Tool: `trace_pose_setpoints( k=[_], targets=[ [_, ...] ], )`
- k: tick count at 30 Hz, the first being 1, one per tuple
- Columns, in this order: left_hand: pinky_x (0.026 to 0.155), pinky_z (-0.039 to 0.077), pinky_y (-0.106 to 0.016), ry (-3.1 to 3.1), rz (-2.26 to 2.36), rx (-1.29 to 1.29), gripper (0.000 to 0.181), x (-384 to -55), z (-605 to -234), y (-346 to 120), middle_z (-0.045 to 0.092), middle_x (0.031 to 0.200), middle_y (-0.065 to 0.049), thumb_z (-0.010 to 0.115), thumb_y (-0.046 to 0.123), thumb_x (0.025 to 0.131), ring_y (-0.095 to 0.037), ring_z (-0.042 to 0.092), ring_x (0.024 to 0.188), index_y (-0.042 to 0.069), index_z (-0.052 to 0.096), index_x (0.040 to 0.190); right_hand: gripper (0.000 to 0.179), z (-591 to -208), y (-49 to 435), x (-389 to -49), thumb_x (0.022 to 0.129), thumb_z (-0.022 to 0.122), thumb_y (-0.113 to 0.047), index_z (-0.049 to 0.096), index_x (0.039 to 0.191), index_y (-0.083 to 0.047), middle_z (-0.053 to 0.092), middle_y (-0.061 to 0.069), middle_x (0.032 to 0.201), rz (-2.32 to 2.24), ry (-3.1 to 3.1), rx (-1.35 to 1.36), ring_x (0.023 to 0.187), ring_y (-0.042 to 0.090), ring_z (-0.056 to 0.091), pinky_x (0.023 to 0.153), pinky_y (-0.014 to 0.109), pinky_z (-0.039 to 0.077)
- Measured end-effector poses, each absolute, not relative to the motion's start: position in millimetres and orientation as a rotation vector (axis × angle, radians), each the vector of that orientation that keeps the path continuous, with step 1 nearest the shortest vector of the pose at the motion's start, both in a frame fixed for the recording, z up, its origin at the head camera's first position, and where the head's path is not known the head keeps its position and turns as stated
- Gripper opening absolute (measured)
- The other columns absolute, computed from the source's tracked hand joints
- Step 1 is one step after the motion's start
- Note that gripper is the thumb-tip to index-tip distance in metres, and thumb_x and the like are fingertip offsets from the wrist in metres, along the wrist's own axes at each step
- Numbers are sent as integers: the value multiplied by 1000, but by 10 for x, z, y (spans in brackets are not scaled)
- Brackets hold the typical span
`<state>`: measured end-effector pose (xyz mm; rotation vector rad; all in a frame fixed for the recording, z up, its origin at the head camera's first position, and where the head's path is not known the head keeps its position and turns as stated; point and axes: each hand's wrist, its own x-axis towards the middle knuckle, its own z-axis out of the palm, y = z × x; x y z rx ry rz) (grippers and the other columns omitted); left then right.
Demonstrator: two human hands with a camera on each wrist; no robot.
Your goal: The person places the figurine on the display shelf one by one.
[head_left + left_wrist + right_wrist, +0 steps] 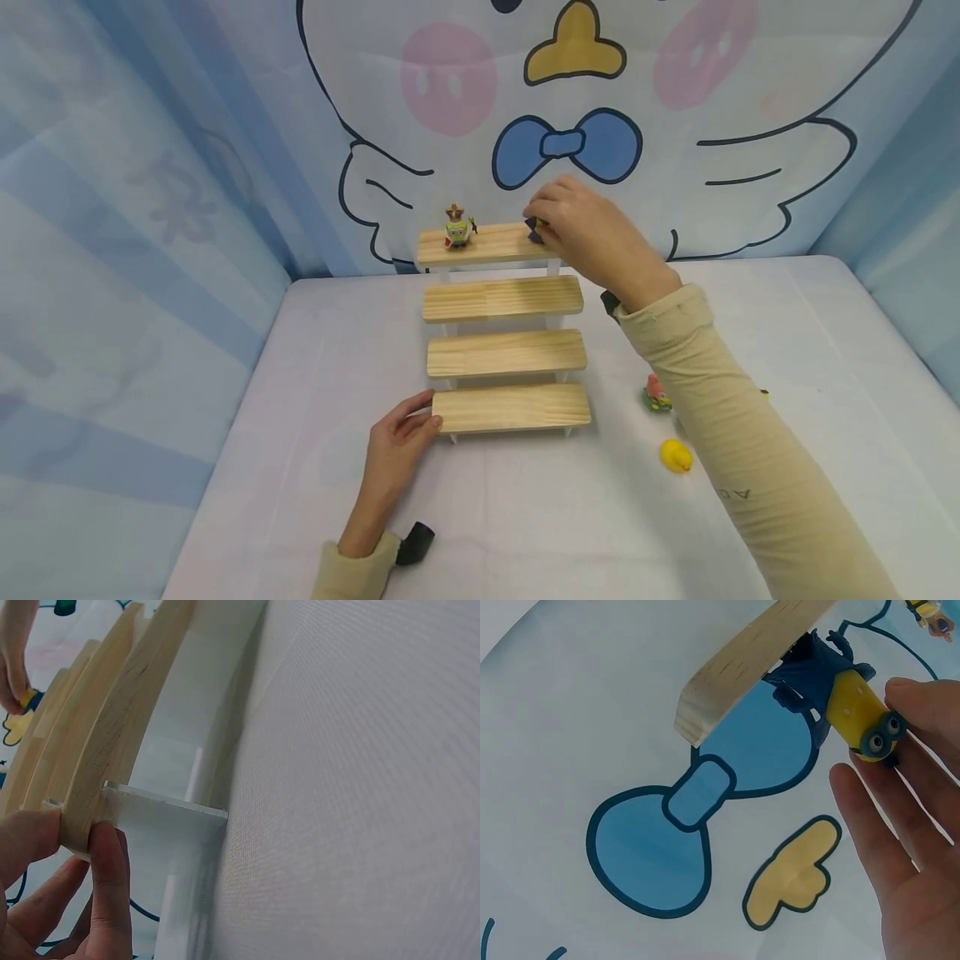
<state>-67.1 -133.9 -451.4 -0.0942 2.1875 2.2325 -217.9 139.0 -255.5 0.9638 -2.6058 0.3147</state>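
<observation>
A four-step display stand has pale wooden boards on clear supports. My left hand (pixel 397 450) pinches the left end of its lowest board (pixel 512 408), thumb on one face and fingers on the other, as the left wrist view shows. At the right end of the top board (pixel 487 243), my right hand (pixel 592 229) holds a minion figurine (pixel 857 712) in a dark blue outfit by its yellow head, between thumb and fingers. The figurine's base is right at the board. A crowned minion figurine (pixel 457 228) stands on the left part of that same board.
A yellow rubber duck (pixel 676 456) and a small pink-and-green figure (pixel 657 393) sit on the white table right of the stand. The right sleeve (pixel 742 442) partly covers things there. A cartoon-printed cloth (pixel 465 167) hangs behind the stand.
</observation>
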Motion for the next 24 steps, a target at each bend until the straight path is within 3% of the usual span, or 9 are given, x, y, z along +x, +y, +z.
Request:
trace_pose_setpoints(
  k=[24],
  targets=[
    [84,54,-15,2207,2230,-83,44,-661,-4505,-1325,59,131,-27,69,-3,90,-6,66,97,-9,57,132,19,-2525,1480,-2078,90,70,3,69,109,5,64,17,114,345,-2467,998,114,31,56,98,42,52]
  ],
)
